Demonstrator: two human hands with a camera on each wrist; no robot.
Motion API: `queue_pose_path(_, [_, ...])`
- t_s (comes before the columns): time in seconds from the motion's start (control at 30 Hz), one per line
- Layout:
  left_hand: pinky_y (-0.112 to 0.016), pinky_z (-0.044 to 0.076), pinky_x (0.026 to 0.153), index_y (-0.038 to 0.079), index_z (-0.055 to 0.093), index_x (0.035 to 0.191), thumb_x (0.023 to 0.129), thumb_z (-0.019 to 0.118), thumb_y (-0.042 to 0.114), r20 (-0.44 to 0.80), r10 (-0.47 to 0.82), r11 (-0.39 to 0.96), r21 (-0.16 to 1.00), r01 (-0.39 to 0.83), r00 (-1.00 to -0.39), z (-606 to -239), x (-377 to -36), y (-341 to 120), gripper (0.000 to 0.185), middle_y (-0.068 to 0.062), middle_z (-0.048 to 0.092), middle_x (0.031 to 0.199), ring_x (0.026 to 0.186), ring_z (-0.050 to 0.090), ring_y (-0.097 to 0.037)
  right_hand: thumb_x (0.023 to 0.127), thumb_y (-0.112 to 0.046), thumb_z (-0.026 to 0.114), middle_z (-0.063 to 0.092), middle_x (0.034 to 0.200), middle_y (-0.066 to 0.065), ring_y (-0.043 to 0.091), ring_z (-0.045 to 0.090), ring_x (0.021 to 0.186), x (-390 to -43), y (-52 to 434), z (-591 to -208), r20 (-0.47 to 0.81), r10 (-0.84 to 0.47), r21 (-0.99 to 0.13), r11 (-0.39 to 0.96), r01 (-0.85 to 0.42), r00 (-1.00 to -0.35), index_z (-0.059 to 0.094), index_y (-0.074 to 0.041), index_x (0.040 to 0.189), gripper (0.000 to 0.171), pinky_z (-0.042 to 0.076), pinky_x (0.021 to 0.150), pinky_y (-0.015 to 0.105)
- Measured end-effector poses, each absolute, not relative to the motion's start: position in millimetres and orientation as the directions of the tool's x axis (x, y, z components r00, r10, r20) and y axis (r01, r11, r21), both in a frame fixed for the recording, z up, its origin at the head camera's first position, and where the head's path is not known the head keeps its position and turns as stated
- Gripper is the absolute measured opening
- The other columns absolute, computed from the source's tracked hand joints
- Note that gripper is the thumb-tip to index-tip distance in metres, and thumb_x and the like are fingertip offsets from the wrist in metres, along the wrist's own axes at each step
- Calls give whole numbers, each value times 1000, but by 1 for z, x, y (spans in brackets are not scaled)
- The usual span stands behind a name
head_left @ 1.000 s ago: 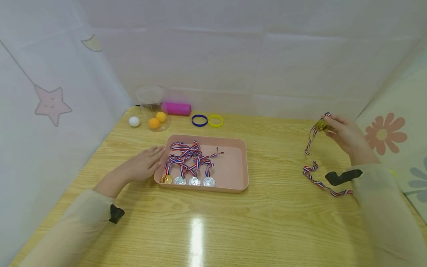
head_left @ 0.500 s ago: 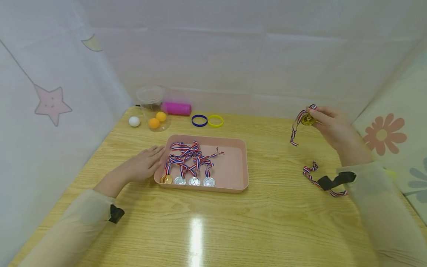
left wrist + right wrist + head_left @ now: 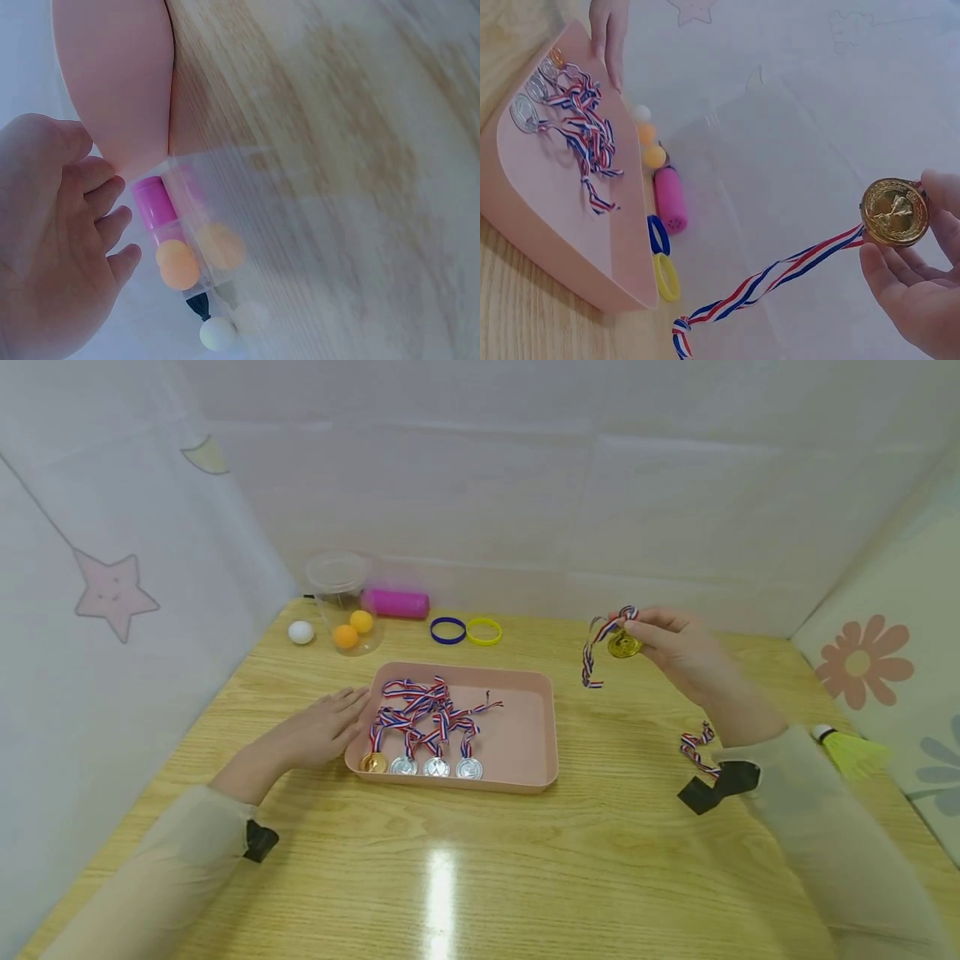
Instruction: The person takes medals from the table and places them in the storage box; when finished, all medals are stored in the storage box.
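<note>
The right hand (image 3: pixel 678 647) holds a gold medal (image 3: pixel 623 646) in the air over the table (image 3: pixel 600 860), to the right of the pink tray (image 3: pixel 525 727), fingers and thumb pinched on the disc's rim. Its striped ribbon (image 3: pixel 592 664) dangles in a loose loop below and to the left. The left hand (image 3: pixel 326 727) lies flat, fingers straight, its fingertips against the tray's left wall.

The pinch takes only the edge of the disc, so a small slackening could let the medal drop onto the table and roll. The hanging ribbon is the likelier trouble: it swings freely, and if it is carried low over the tray it could snag the rim or tangle with the ribbons already heaped there above one gold and three silver medals (image 3: pixel 435 767). Another ribbon (image 3: pixel 697 745) lies on the table just under the right forearm, where the sleeve could drag it along. The tray looks light, so a push from either hand might slide it.

No brand, label or writing can be read; the medal's face in the right wrist view (image 3: pixel 894 211) bears only a raised figure, too small to make out
</note>
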State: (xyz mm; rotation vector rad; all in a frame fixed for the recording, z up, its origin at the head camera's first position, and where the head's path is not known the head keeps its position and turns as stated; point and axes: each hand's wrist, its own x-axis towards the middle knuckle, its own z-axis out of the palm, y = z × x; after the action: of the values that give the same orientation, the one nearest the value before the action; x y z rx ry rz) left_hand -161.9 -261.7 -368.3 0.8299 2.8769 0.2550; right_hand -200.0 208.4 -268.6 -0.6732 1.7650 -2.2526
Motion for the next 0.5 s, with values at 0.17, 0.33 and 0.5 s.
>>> queue_pose_path(0.17, [-56,15,105,-8,25,141,99,39,18,-87,535,836,202,511,-840,-369,-162,-262,52,-25,24,145,131,18,-45,92,-2,55,65,102,7,22,52,111,-200,180,-269,186,-485,-975,-199,-99,-855,66,-7,80,17,35,98,30])
queue_pose_path(0.33, [-55,15,105,-8,24,141,99,39,18,-85,537,834,199,514,-839,-370,-163,-263,52,-25,24,145,131,18,-45,91,-3,56,64,108,11,23,50,113,-205,151,-274,122,-515,-992,-92,-87,-848,66,-6,82,14,33,99,33])
queue_pose_path(0.5, [-55,16,105,-8,25,141,99,39,19,-83,539,833,201,515,-838,-370,-163,-263,52,-25,24,145,131,18,-45,90,-7,58,61,116,15,24,49,115,-213,126,-284,81,-517,-996,-16,-84,-852,65,-7,85,9,33,100,36])
